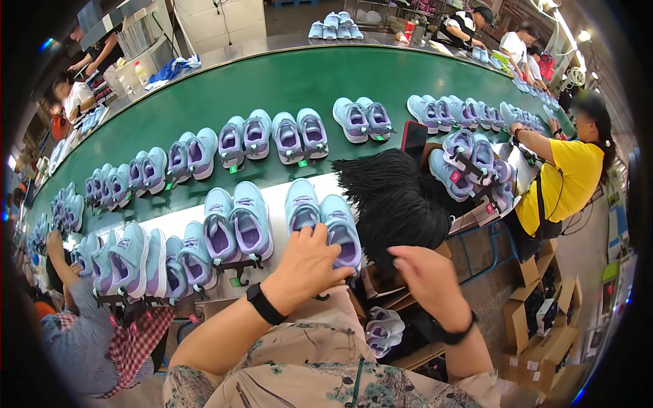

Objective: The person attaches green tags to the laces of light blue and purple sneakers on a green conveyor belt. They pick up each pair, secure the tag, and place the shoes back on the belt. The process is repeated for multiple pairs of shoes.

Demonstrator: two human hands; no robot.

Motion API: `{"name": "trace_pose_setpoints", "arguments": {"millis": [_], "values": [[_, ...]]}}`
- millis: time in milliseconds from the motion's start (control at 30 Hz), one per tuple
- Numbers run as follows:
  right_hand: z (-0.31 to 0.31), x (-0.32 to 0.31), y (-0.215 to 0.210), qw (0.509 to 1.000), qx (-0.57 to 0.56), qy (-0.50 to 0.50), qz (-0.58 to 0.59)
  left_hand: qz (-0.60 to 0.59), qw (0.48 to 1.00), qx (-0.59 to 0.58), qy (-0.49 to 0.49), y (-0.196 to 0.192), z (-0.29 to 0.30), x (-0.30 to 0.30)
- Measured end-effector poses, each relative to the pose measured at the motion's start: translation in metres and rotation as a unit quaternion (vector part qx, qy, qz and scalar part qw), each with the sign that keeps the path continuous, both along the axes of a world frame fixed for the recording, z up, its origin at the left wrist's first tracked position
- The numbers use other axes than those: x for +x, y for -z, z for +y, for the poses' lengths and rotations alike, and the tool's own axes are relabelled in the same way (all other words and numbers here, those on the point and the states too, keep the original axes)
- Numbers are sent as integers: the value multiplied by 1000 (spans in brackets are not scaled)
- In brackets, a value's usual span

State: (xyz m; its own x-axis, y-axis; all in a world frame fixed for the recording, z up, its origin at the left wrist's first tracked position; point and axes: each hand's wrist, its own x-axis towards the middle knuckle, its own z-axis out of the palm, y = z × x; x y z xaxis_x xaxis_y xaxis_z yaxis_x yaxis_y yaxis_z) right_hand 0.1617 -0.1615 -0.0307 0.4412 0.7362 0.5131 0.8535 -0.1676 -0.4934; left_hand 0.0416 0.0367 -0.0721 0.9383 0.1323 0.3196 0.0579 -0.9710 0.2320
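A pair of light-blue shoes with lilac linings [335, 212] stands on the pale ledge [173, 219] straight ahead of the person, toes pointing away toward the green belt [238, 81]. The left hand [307, 262] lies over its near end: the fingers bend down at the opening of the left shoe, and the thumb reaches across to the heel of the right one. Whether they pinch the shoes or only rest there, I cannot tell. The right hand [432, 285] is blurred, near the lower edge of a thick bundle of black strands [391, 197]; its fingers are partly bent, and I cannot tell if they hold anything. Behind the bundle a phone [412, 136] in a red-edged case stands tilted.

More pairs of the same kind [238, 224] line the ledge to the left, several with black hangers at their heels. Another row [299, 136] stands along the belt. Right of the bundle sits a heap of shoes [469, 163].

Below the ledge, several pale shoes [384, 332] lie close together beside cardboard; whether a carton holds them is unclear. At lower right, an open carton [517, 316] contains dark items and a white box [546, 316]. A co-worker in yellow [571, 170] stands at the belt's right side.
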Motion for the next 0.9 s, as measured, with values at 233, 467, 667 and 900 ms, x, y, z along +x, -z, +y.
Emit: {"name": "trace_pose_setpoints", "arguments": {"millis": [233, 467, 667, 900], "values": [[35, 46, 67, 937, -196, -95, -275, -31, 993, -74, -91, 0, -4, 2], [48, 47, 65, 943, -159, -108, -270, -48, 986, -47, -150, 35, 9, 29], [57, 52, 59, 925, -198, -106, -306, -69, 970, -205, -108, -24, 53, 25], [63, 51, 57, 944, -166, -129, -255, -48, 980, -110, -162, -132, 213, -34]]}}
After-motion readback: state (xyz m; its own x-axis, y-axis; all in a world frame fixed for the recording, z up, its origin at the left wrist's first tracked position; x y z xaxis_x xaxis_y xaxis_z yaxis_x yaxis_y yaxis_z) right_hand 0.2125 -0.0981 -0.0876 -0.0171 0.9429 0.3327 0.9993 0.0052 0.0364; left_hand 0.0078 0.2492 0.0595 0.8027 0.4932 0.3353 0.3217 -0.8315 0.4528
